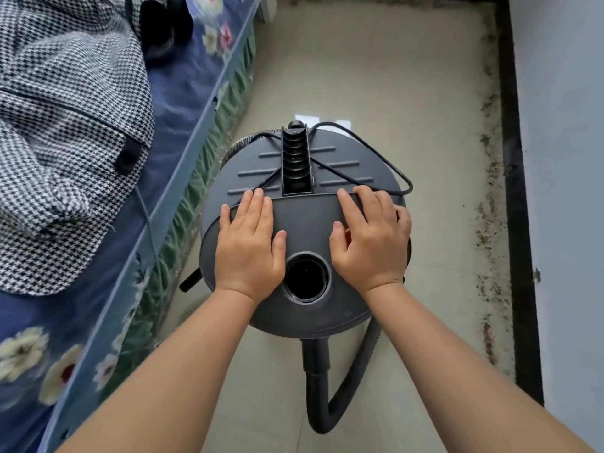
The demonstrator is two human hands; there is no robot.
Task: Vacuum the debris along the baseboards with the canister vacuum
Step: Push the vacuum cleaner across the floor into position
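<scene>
fingers point(258, 204) flat on canister vacuum point(304, 237)

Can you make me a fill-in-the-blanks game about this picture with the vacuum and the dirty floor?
1. Both bare hands, left hand and right hand, rest flat on the round dark grey canister vacuum, holding ____.
2. The dark speckled debris lies beside the ____ baseboard.
3. The ribbed grey hose lies on the ____.

Missing words: nothing; black; floor
</scene>
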